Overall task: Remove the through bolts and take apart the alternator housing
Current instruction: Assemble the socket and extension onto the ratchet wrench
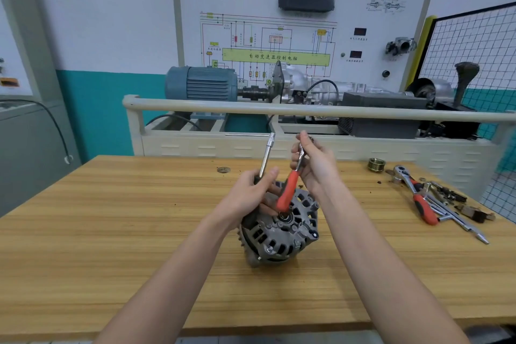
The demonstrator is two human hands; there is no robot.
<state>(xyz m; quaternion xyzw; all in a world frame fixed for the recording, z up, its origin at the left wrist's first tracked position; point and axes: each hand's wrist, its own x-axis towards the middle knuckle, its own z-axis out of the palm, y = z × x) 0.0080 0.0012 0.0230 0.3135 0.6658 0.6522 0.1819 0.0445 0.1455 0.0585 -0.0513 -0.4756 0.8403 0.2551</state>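
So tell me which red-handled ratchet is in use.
The red-handled ratchet gripped by the right hand over the alternator; the other ratchet lies on the table's right side.

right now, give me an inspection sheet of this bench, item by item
surface: pale wooden bench top, small dark debris specks near the right end.
job's things: grey cast-metal alternator stands on the bench, housing not yet apart.
clutter: brass-coloured ribbed pulley, second red-handled ratchet and loose metal parts at right.
grips: left hand holds a chrome extension bar; right hand holds a red-handled ratchet.
cables: black cable hangs at the left cabinet.
surroundings: blue electric motor, wiring-diagram training board, wire mesh screen.
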